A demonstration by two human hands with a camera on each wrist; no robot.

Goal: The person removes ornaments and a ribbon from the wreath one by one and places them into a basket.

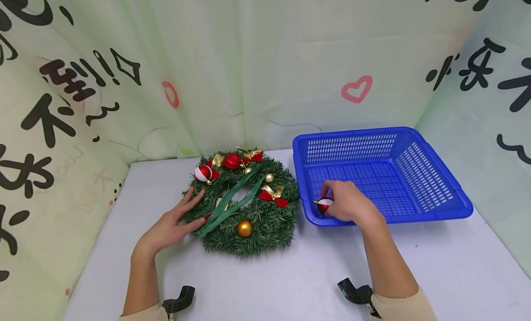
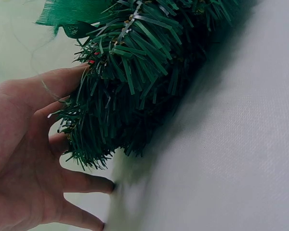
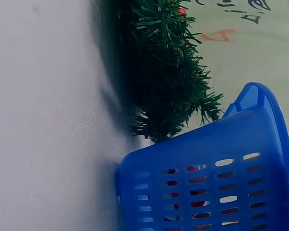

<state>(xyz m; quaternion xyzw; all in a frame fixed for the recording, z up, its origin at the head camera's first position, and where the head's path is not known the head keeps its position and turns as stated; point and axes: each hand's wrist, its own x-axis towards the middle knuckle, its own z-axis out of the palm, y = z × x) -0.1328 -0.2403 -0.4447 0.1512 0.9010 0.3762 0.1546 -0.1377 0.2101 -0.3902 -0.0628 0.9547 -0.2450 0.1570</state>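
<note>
A green Christmas wreath [image 1: 269,229] lies on the table, dressed with red and white baubles, gold balls, red-and-gold bows and a green ribbon [image 1: 232,203]. My left hand [image 1: 172,224] rests with spread fingers against the wreath's left side; the left wrist view shows its thumb and some fingers touching the bristles [image 2: 135,72]. Inside the blue basket's near left corner, my right hand [image 1: 346,203] pinches a red-and-white bauble [image 1: 323,205]. In the right wrist view the basket wall hides most of that hand, and red and white show through the slots.
The blue plastic basket [image 1: 439,215] stands to the right of the wreath, close beside it. A white-covered table [image 1: 282,284] lies under both. Pale green curtains [image 1: 269,81] with black writing and red hearts hang behind and at the sides.
</note>
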